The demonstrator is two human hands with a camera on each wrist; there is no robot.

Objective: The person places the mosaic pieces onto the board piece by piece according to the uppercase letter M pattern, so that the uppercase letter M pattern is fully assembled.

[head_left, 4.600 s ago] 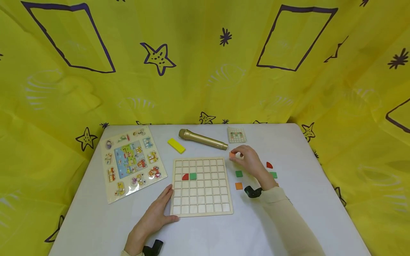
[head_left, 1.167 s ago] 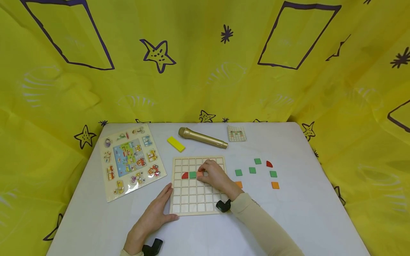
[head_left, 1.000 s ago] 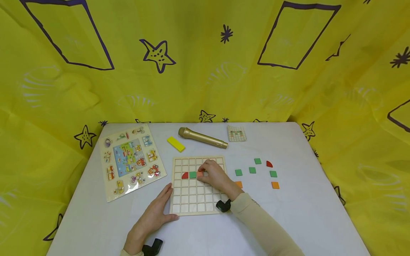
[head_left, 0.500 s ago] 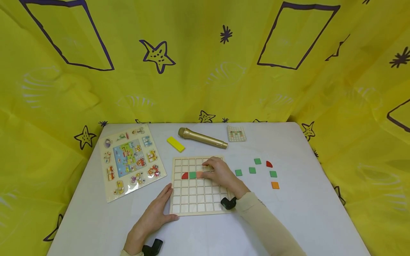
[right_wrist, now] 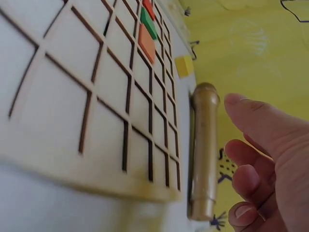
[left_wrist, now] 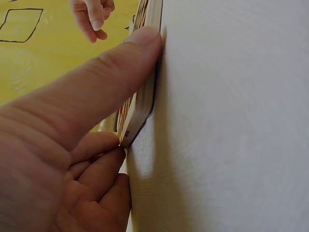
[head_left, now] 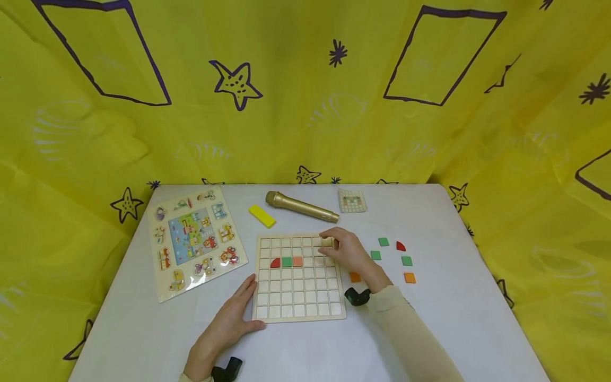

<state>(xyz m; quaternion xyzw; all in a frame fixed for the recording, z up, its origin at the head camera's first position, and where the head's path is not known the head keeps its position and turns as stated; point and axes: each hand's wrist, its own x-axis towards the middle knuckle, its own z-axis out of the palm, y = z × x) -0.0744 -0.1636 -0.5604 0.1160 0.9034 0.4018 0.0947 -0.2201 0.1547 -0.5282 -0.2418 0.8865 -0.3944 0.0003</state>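
A wooden grid board point(head_left: 304, 297) lies on the table. In its third row sit a red quarter-circle tile point(head_left: 275, 262), a green square tile point(head_left: 286, 261) and an orange square tile point(head_left: 297, 261), side by side. My left hand point(head_left: 226, 322) rests at the board's near left corner, thumb at the front edge and fingertips at the left side. Above the board's far right part hovers my right hand point(head_left: 350, 252), thumb and fingers apart, holding nothing. In the right wrist view the orange tile point(right_wrist: 147, 43) lies in its cell.
Right of the board lie several loose tiles: green squares point(head_left: 384, 242), a red quarter circle point(head_left: 401, 246) and orange squares point(head_left: 409, 277). Behind it are a gold microphone point(head_left: 303, 207), a yellow block point(head_left: 262, 216) and a pattern card point(head_left: 352, 201). A picture puzzle point(head_left: 198, 239) lies left.
My right hand carried the orange tile from the board's right side into the cell beside the green one, let it go and drew back to the right. My left hand stayed put.
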